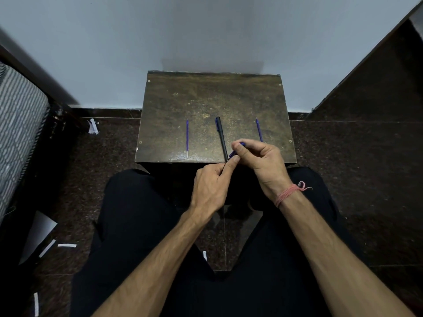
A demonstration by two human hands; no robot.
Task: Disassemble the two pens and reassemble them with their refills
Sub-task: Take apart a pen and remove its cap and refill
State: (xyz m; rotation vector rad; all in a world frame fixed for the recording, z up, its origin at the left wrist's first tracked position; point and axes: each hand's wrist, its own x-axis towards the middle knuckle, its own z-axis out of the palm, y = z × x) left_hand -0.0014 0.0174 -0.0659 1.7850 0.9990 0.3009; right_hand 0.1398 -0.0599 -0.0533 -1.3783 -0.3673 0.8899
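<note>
Nearest, black trousers point(142, 225) over both thighs, dark speckled stone floor point(343, 179) either side, scraps of white paper point(66, 245) scattered on it at the left. Above the knees, both bare hands meeting just at the near edge of the small dark brown worn wooden desk point(206, 94). Left hand point(209, 186) closed, thumb and forefinger pinching the lower end of a slim blue pen piece point(234, 152). Right hand point(258, 156), pink thread bracelet point(288, 193) at the wrist, closed around the same piece's upper end. Exact part hidden by the fingers. Beside them, black capped pen body point(221, 137) lying lengthwise mid-desk, its near end by the near edge. Thin blue refill point(187, 138) toward the left edge, second thin blue refill point(259, 130) toward the right edge, well apart. Beyond, pale grey wall point(206, 30).
</note>
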